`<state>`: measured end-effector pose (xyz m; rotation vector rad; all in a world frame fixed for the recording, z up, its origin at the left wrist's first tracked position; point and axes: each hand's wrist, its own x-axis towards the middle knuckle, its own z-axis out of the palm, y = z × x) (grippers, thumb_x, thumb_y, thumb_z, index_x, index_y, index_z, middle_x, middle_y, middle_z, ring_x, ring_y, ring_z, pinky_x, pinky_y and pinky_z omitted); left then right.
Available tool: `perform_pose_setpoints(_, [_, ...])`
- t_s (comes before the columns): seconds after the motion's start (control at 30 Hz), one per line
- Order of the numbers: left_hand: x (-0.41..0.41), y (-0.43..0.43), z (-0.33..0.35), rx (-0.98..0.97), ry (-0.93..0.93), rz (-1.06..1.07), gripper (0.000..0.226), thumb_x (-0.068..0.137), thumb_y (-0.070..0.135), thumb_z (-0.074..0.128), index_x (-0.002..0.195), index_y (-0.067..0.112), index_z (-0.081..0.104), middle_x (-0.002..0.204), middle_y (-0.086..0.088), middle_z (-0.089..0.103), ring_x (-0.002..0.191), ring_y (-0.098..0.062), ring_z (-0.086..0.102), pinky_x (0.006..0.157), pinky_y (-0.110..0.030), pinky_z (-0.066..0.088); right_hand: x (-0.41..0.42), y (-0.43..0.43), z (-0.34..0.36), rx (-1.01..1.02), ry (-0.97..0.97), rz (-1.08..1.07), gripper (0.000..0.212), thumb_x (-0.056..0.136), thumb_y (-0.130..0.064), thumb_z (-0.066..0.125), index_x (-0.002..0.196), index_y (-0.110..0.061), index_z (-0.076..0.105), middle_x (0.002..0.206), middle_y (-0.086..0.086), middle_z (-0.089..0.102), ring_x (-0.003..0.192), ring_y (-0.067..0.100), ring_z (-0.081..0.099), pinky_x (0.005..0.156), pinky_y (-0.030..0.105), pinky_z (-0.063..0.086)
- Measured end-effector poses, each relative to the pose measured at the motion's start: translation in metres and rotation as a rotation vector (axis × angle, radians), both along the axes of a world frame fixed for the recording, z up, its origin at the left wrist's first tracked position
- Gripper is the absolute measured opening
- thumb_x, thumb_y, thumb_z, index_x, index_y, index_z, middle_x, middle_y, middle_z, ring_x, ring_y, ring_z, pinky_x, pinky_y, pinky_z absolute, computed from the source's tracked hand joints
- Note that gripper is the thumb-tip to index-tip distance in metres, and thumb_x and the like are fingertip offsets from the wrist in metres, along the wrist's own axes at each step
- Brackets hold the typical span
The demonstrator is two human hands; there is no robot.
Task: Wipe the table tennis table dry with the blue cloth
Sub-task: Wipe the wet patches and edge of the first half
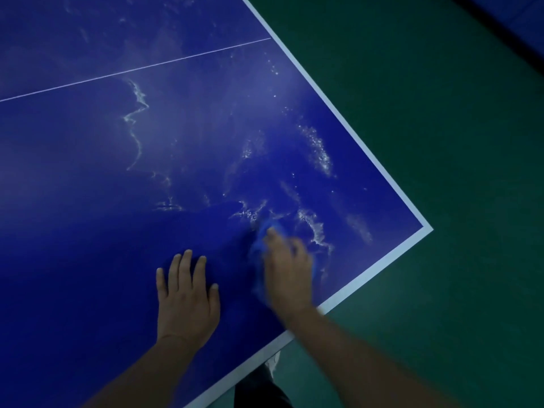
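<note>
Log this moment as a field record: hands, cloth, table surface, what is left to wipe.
left hand: flat on the table tennis table, fingers straight
right hand: blurred, holds the blue cloth on the table near its corner
water: streaks and droplets beyond the cloth, out to the centre line
floor: green

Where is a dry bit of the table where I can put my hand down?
Left of the left hand, the table is plain dark blue toward the near edge: free room. It is crowded by the corner, where the right hand is on the blue cloth with wet streaks around it.
</note>
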<state>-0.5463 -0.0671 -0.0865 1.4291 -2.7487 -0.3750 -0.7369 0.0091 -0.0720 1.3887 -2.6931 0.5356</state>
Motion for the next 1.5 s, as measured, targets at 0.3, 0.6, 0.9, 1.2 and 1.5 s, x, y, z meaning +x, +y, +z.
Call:
perform_pose_setpoints(0.3, [-0.006,0.011,-0.009,0.003,-0.057,-0.005,0.065,0.096,0.046,0.029,0.143,0.005,0.049,0.154,-0.017,0.038,0.147,-0.035,0.027,0.120,-0.059,0.014,-0.072,0.027,-0.022,0.114,0.058,0.140,0.036,0.093,-0.032,0.047,0.121,-0.025,0.068,0.140,-0.007,0.059,0.113,0.033,0.055,0.079,0.044,0.046])
perform_pose_setpoints(0.6, [-0.008,0.014,-0.010,0.001,-0.067,0.015,0.064,0.097,0.046,0.028,0.146,0.008,0.044,0.155,-0.014,0.034,0.149,-0.033,0.022,0.121,-0.058,0.011,-0.042,0.018,-0.003,-0.121,-0.041,0.191,0.047,0.088,-0.027,0.061,0.133,-0.017,0.057,0.123,0.004,0.059,0.094,0.031,0.059,0.070,0.040,0.047])
perform_pose_setpoints(0.9, [-0.007,0.012,-0.004,0.061,-0.016,0.025,0.065,0.099,0.050,0.026,0.151,0.012,0.038,0.161,-0.008,0.026,0.153,-0.027,0.011,0.123,-0.053,0.002,-0.066,0.004,-0.014,0.058,-0.223,-0.156,0.040,0.102,-0.026,0.048,0.141,-0.019,0.054,0.141,0.004,0.059,0.126,0.039,0.048,0.095,0.054,0.041])
perform_pose_setpoints(1.2, [0.128,-0.024,0.011,-0.008,0.115,0.432,0.061,0.095,0.039,0.035,0.142,0.002,0.046,0.153,-0.017,0.038,0.146,-0.034,0.025,0.122,-0.056,0.010,0.197,0.020,-0.013,0.056,-0.059,0.625,0.043,0.086,-0.045,0.046,0.124,-0.039,0.065,0.151,-0.017,0.043,0.116,0.020,0.055,0.083,0.037,0.050])
perform_pose_setpoints(1.5, [0.180,-0.044,-0.003,0.044,-0.002,0.350,0.070,0.095,0.050,0.026,0.147,0.005,0.043,0.158,-0.016,0.032,0.150,-0.033,0.018,0.124,-0.053,0.005,0.118,-0.104,-0.022,0.190,0.074,0.257,0.043,0.097,-0.038,0.038,0.128,-0.028,0.065,0.141,-0.008,0.059,0.108,0.029,0.055,0.075,0.040,0.044])
